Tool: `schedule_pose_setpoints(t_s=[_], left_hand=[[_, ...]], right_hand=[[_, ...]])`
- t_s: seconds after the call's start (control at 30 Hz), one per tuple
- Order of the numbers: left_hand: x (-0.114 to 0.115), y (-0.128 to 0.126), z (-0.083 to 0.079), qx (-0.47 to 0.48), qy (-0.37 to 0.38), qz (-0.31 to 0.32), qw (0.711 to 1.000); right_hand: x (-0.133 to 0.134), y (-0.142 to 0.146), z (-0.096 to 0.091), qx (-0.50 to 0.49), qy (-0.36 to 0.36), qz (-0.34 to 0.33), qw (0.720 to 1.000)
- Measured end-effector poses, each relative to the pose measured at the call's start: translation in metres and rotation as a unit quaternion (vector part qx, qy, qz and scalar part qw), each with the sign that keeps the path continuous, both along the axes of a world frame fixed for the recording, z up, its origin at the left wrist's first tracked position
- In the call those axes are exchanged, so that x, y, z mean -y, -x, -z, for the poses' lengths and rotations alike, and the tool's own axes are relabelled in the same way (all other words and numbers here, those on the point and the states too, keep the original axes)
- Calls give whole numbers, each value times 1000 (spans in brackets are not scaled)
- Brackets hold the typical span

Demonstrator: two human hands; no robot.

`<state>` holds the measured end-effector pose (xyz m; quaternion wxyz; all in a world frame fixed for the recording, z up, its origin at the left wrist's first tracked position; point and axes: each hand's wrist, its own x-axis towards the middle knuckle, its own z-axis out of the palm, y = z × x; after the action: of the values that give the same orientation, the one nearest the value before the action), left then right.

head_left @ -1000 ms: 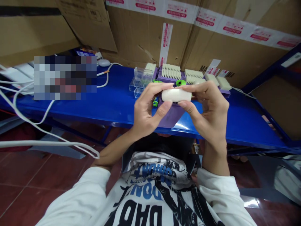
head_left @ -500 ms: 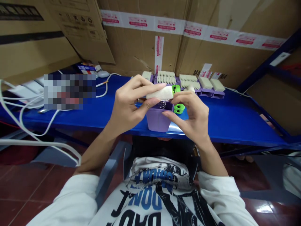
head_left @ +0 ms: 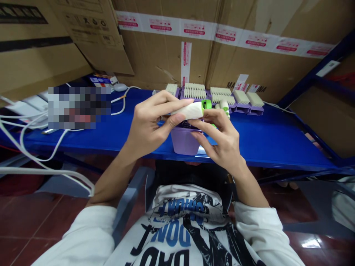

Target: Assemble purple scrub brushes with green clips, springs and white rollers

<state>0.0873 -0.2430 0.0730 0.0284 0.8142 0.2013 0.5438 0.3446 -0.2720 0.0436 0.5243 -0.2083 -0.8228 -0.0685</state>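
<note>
My left hand [head_left: 151, 118] pinches a white ribbed handle [head_left: 191, 110] between thumb and fingers, held level above a purple bin [head_left: 185, 142]. Lime green shows at the handle's right end, beside a bright green plastic piece [head_left: 206, 104]. Over the bin's right rim is my right hand [head_left: 223, 138], with thumb and forefinger apart and nothing visible between them. Its fingertips lie just below the handle; whether they touch it I cannot tell. Dark, shiny small parts show inside the bin, partly hidden by the fingers.
Purple racks [head_left: 222, 98] packed with cream-coloured strips line the back of the blue table [head_left: 271, 136]. White-and-green pieces [head_left: 224, 106] lie behind my right hand. White cables [head_left: 27, 140] loop across the left side. Cardboard [head_left: 166, 48] stands behind.
My right hand's fingers have left the handle's right end and stretched left and down over the bin. My left hand keeps the handle in nearly the same place.
</note>
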Motion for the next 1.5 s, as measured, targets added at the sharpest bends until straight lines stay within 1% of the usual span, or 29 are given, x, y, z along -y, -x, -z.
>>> schedule_pose_setpoints(t_s=[0.13,0.3,0.37,0.47,0.53,0.7,0.83,0.93,1.03,1.13,1.2,1.3,1.4,1.5], left_hand=[[2,0,-1,-7,-6,21,1000],[8,3,-6,-51,-5,-4,999],[8,4,-8,-61,-7,3,998],[6,5,-11,-71,1,10,997],[4,5,-13,-75,0,9,997],[2,2,-14,-91,-1,12,996],[3,-1,-10,-85,-14,9,996],[2,-3,-7,-51,-25,28,998],[0,-2,-5,-27,-10,43,999],[-1,-3,1,-25,23,32,999],[-2,-5,9,-7,54,27,998],[-4,-13,27,77,94,48,991],[-4,-21,40,146,91,74,982],[-3,-26,43,153,67,63,984]], right_hand=[[-1,-1,2,1,-16,-6,1000],[-3,1,11,-40,-26,5,999],[-6,3,15,-74,-10,3,997],[-8,4,18,-111,27,-30,993],[-8,4,18,-122,47,-46,990],[-6,2,16,-149,88,-53,983],[-10,0,11,-140,82,-53,985],[-13,0,7,-101,57,-62,991],[-15,4,3,-84,37,-70,993],[-16,8,0,-109,10,-67,992],[-15,8,-2,-113,3,-57,992],[-13,2,-7,-79,27,-48,995],[-10,-5,-11,-46,40,-47,997],[-8,-9,-11,-52,57,-52,996]])
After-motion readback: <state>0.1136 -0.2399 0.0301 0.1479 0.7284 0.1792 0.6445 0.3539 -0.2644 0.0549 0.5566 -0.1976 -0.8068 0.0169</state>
